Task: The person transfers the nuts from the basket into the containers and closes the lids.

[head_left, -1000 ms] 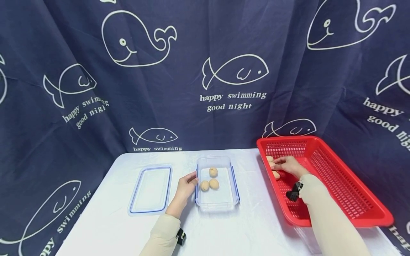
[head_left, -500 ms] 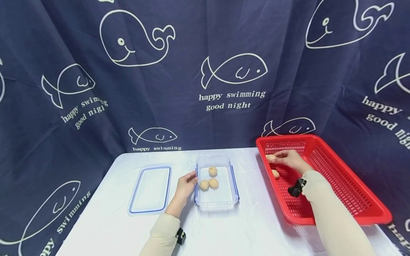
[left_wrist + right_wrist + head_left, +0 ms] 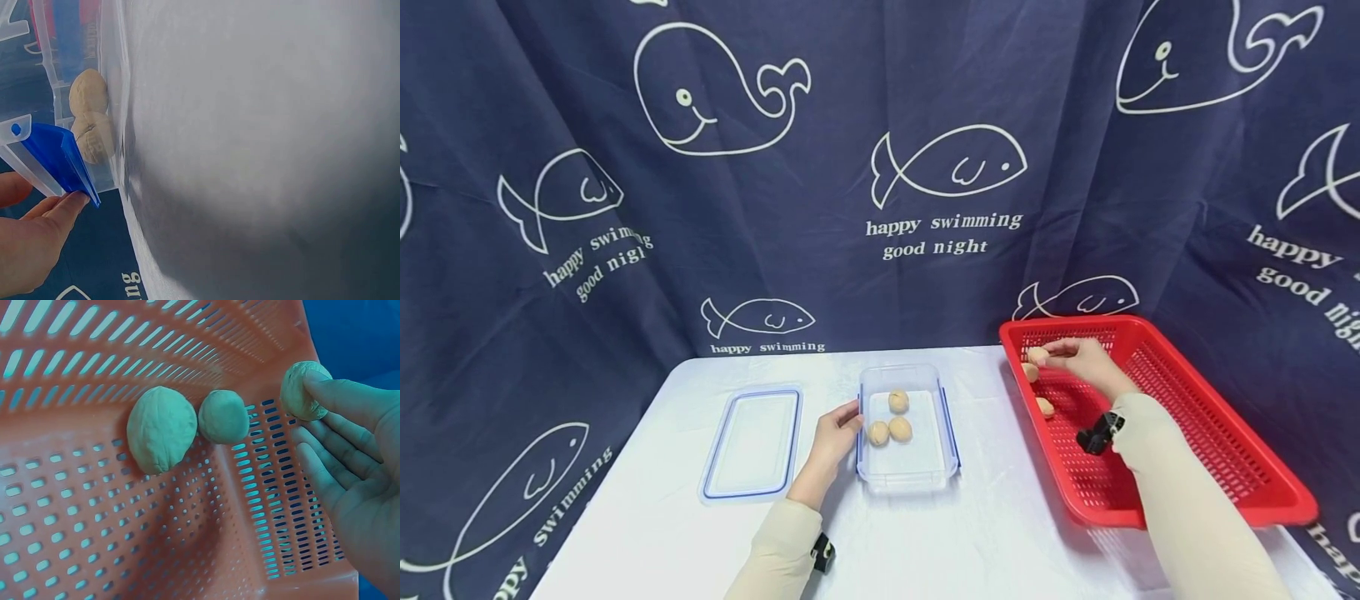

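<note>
My right hand (image 3: 1088,362) is inside the red basket (image 3: 1210,433), near its back left corner. Between thumb and fingers it pinches a walnut (image 3: 303,390), lifted clear of the basket floor. Two other walnuts lie by the basket wall: a larger-looking walnut (image 3: 161,430) and a walnut beside it (image 3: 224,417). On the table, my left hand (image 3: 833,437) rests against the left side of a clear plastic box (image 3: 928,454), its fingertips touching the blue latch (image 3: 59,156). Three walnuts sit inside that box, one walnut (image 3: 898,401) behind the front pair.
A clear lid (image 3: 752,446) with a blue seal lies flat left of the box. The white table (image 3: 992,467) ends at a dark blue curtain (image 3: 925,300) printed with fish and whales. The basket's raised rim stands between its contents and the box.
My right hand has picked a walnut out from the group at the basket's left wall and raised it toward the back. The left hand and the box have stayed put.
</note>
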The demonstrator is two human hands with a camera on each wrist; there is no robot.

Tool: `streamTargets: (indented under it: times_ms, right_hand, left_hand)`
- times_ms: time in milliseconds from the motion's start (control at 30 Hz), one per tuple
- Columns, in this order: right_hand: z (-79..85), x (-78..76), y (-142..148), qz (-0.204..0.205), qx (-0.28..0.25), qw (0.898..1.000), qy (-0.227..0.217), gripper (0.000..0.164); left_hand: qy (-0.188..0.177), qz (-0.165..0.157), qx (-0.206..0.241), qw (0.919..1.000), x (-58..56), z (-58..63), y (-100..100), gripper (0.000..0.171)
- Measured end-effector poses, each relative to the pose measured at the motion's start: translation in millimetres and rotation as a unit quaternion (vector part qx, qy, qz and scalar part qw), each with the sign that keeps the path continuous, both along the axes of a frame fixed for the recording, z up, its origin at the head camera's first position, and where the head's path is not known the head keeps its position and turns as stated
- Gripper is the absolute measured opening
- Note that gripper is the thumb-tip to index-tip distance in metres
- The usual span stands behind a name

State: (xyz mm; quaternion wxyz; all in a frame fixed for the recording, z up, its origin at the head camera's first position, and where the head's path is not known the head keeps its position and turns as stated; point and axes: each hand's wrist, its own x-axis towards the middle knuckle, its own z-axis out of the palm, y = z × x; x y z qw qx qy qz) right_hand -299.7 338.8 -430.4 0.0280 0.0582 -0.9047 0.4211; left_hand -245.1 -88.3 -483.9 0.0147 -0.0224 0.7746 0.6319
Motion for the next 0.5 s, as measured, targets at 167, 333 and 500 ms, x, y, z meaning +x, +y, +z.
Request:
streamTargets:
  times_ms: [167,333,500]
  right_hand:
    - [3.4,-0.8,0,0.005,-0.014,1.000,0.005,0.043]
    - [7.3,-5.3,-1,-0.001,-0.025,1.000,0.011,0.045]
    - [16.8,-5.7,-4,0.000,-0.032,0.999,0.019,0.046]
  left_hand:
    - [-0.002,-0.001,0.002,1.0000,0.3,0.1,0,0.039]
    - [-0.001,-0.002,0.003,1.0000,0.1,0.0,-1,0.039]
    - [0.003,-0.001,0.001,1.0000,0.5,0.8,-1,0.039]
